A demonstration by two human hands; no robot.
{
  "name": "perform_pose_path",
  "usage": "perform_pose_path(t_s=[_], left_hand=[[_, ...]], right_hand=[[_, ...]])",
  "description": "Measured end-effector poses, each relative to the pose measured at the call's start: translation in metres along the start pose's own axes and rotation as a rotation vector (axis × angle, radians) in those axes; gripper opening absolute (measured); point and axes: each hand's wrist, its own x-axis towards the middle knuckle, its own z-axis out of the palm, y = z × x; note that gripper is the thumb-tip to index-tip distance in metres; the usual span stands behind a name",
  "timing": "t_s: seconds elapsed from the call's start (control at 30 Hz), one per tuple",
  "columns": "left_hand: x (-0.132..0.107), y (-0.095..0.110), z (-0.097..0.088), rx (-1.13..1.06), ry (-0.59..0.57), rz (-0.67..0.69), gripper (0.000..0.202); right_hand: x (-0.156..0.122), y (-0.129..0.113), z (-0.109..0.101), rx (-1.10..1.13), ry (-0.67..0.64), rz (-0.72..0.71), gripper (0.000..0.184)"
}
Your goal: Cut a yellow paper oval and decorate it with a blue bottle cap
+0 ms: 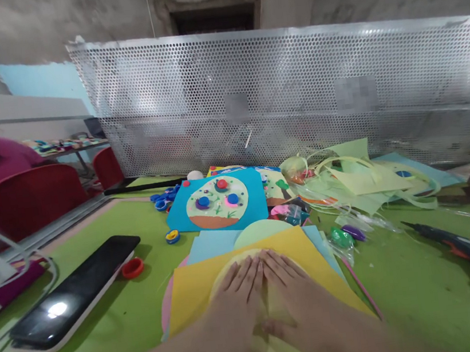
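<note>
Left hand (238, 299) and right hand (296, 298) press flat on yellow paper (189, 291).

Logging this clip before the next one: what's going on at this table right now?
A person presses both hands flat, fingertips meeting, on a pale yellow paper circle lying on a yellow sheet atop stacked coloured paper. The left hand and right hand hold nothing. Behind lie a blue card with a bottle-cap collage, paper scraps and a glue gun on the green table. A phone and red cap lie left.
</note>
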Motion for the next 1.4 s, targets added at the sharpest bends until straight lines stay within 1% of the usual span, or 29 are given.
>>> perform_pose_path(t_s=[0.07,0.17,0.27,0.37,0.43,0.5,0.57,0.63,0.7,0.8,0.87,0.93,0.97,1.03,1.1,1.17,1.27,1.33,1.4], left_hand=[[0.000,0.000,0.001,0.005,0.008,-0.003,0.115],[-0.001,0.004,-0.004,0.009,-0.014,-0.029,0.115],[0.001,0.009,-0.006,0.017,-0.027,-0.031,0.107],[0.009,0.010,0.004,0.070,-0.020,-0.040,0.099],[0.016,0.007,0.013,0.099,-0.041,-0.071,0.095],[0.022,0.004,0.022,0.136,-0.056,-0.083,0.086],[0.025,0.001,0.028,0.209,-0.034,-0.088,0.074],[0.024,-0.001,0.030,0.288,0.001,-0.109,0.068],[0.021,-0.001,0.029,0.317,0.028,-0.133,0.067],[0.013,0.001,0.022,0.297,0.029,-0.167,0.069],[0.009,0.002,0.018,0.274,0.036,-0.184,0.074],[0.006,0.003,0.015,0.249,0.062,-0.180,0.082],[0.006,0.004,0.014,0.236,0.076,-0.173,0.084],[0.006,0.003,0.012,0.213,0.088,-0.160,0.084],[0.006,0.004,0.009,0.194,0.048,-0.154,0.085],[0.006,0.004,0.005,0.178,-0.008,-0.146,0.090],[0.007,0.003,0.005,0.184,-0.036,-0.165,0.090],[0.010,0.002,0.008,0.189,-0.020,-0.198,0.085],[0.013,0.002,0.011,0.187,-0.011,-0.223,0.083]], right_hand=[[0.000,-0.001,0.000,-0.006,-0.020,0.017,0.084],[0.001,-0.003,-0.002,-0.010,-0.029,0.019,0.082],[0.000,-0.005,-0.004,-0.013,-0.042,0.034,0.080],[-0.002,-0.008,-0.001,-0.029,-0.042,0.064,0.075],[-0.003,-0.009,0.004,-0.029,-0.015,0.037,0.071],[-0.003,-0.009,0.010,-0.028,0.004,0.008,0.070],[-0.003,-0.007,0.014,-0.028,0.008,0.005,0.071],[-0.004,-0.005,0.014,-0.022,0.005,-0.005,0.072],[-0.004,-0.005,0.011,-0.024,0.009,-0.018,0.071],[-0.005,-0.006,0.008,-0.064,0.002,-0.053,0.074],[-0.003,-0.007,0.012,-0.139,-0.033,-0.077,0.078],[-0.001,-0.007,0.020,-0.256,-0.040,-0.103,0.078],[0.000,-0.005,0.026,-0.320,-0.012,-0.123,0.075],[0.001,-0.001,0.036,-0.438,0.123,-0.164,0.067],[0.002,0.003,0.043,-0.527,0.273,-0.219,0.058],[0.002,0.006,0.046,-0.597,0.387,-0.261,0.047],[0.000,0.006,0.045,-0.682,0.487,-0.340,0.041],[-0.002,0.005,0.044,-0.720,0.516,-0.382,0.042],[-0.003,0.004,0.044,-0.739,0.519,-0.393,0.042]])
